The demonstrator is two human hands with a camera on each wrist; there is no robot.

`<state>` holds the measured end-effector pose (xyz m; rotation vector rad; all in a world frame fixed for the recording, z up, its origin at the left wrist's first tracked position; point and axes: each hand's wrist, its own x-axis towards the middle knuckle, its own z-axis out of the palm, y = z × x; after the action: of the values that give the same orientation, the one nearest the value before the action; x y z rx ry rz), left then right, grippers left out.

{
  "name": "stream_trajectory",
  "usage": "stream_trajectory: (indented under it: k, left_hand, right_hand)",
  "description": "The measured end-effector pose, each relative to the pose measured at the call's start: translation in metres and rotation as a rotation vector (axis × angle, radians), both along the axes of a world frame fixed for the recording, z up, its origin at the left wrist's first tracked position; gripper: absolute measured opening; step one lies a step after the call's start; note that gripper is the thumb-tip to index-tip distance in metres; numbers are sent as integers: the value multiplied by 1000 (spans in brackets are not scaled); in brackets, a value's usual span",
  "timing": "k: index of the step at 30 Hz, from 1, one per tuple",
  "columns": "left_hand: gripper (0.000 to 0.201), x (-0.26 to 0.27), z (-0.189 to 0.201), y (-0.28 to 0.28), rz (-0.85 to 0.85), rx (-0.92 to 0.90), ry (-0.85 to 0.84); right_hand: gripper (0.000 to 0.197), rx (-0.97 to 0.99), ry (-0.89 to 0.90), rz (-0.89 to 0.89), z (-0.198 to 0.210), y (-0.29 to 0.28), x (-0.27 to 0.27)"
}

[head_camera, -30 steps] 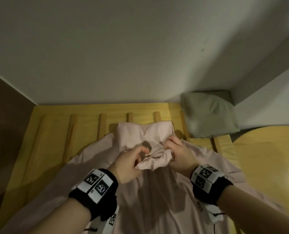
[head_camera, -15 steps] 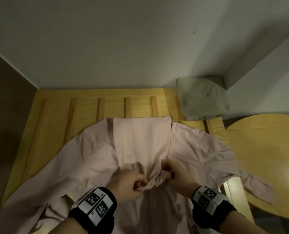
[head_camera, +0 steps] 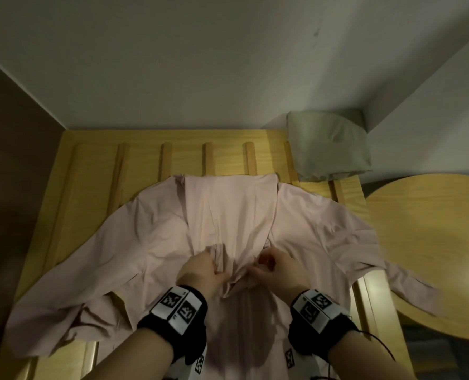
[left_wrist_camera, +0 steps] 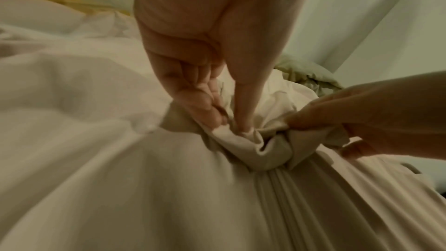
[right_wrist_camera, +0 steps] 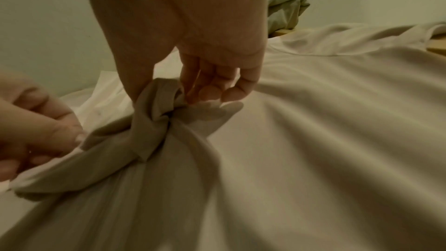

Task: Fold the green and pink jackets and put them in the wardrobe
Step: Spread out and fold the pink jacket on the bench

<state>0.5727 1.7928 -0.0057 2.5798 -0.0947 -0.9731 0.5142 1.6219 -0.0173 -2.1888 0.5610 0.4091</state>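
The pink jacket (head_camera: 145,242) lies spread over a wooden slatted bed frame (head_camera: 90,165), sleeves out to both sides. Its middle panel is gathered into a bunch of fabric (left_wrist_camera: 243,140) near me. My left hand (head_camera: 200,272) pinches the left side of that bunch (right_wrist_camera: 149,121) between thumb and curled fingers. My right hand (head_camera: 277,267) pinches the right side of it. The green jacket (head_camera: 329,146) sits folded at the bed's far right corner against the wall, also seen as the green jacket (right_wrist_camera: 287,12) in the right wrist view.
A round wooden table (head_camera: 433,242) stands to the right of the bed, with the pink jacket's right sleeve (head_camera: 408,289) draped over its edge. White walls (head_camera: 200,64) close the far side and right corner. A dark panel (head_camera: 8,160) borders the left.
Both hands have pulled the gathered fabric toward me, down from the collar area. The jacket's middle panel now lies stretched flat along the slats. The view has tilted lower.
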Motion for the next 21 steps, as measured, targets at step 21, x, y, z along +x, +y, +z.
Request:
stream_trajectory:
  k: [21]
  left_hand:
    - [25,-26,27,29,637,-752,18]
  right_hand:
    - [14,124,-236,-245,36,-19,-26]
